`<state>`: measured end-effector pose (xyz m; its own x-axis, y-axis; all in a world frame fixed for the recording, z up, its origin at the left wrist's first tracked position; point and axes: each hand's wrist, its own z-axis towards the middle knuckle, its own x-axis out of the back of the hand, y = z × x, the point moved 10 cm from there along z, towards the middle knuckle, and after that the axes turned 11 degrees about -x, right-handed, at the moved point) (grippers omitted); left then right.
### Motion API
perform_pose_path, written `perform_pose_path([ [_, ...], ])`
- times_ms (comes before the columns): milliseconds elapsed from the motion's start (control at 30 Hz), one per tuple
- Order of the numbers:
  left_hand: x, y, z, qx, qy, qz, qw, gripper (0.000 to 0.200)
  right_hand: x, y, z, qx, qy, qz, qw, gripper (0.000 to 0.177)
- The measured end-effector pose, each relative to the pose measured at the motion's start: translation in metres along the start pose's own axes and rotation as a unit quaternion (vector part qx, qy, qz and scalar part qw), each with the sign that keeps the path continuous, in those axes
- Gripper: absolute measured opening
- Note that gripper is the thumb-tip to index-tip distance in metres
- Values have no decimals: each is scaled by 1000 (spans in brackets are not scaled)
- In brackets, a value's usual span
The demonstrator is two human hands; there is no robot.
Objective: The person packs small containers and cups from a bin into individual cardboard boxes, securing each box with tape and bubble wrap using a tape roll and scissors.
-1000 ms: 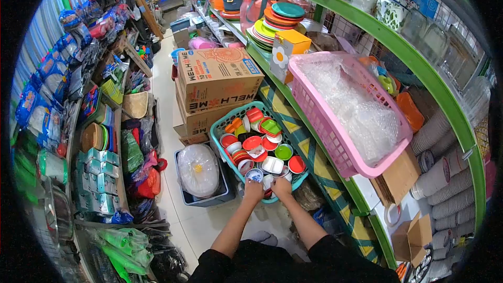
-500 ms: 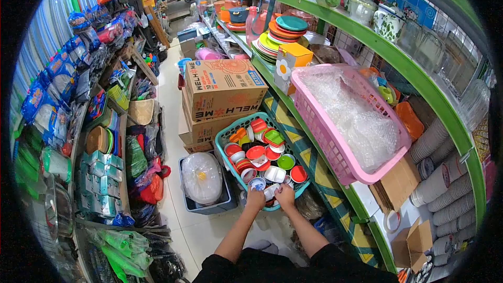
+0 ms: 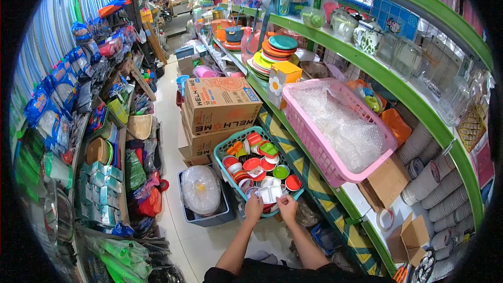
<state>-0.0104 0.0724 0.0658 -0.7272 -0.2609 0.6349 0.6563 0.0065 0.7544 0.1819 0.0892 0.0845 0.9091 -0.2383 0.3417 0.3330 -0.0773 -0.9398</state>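
A small white divided dish (image 3: 271,194) is held level between my two hands, over the near end of a teal basket (image 3: 216,153). My left hand (image 3: 254,207) grips its left edge with closed fingers. On the opposite edge, my right hand (image 3: 287,207) pinches the dish between thumb and fingers. Beneath and beyond it, the basket is filled with small bowls and dishes in red, white, green and orange, such as a green bowl (image 3: 281,172) and a red one (image 3: 293,182). Part of the near pile is hidden by my hands and the dish.
Left of the basket, a grey bin (image 3: 209,221) holds a plastic-wrapped bundle (image 3: 201,189). Stacked cartons (image 3: 222,102) stand behind. To the right, a pink basket (image 3: 343,179) of bubble wrap sits on a green-edged shelf (image 3: 346,202). Packed goods line the left side of the aisle.
The blue-patterned bowl in my left hand is no longer clearly visible. Both hands now hold the white divided dish, raised above the pile. The view has shifted slightly.
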Motion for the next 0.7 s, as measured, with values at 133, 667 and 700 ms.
perform_pose_path([
  [133, 36, 37, -1, -26, 108, -92, 990, 33, 13, -42, -9, 36, -3, 46, 998, 14],
  [667, 100, 247, 0, -151, -1, -528, 835, 45, 172, -238, -68, 208, 154, 117, 959, 12],
  [700, 92, 253, 0, -170, -31, -536, 826, 46, 182, -235, -71, 210, 165, 119, 956, 12],
])
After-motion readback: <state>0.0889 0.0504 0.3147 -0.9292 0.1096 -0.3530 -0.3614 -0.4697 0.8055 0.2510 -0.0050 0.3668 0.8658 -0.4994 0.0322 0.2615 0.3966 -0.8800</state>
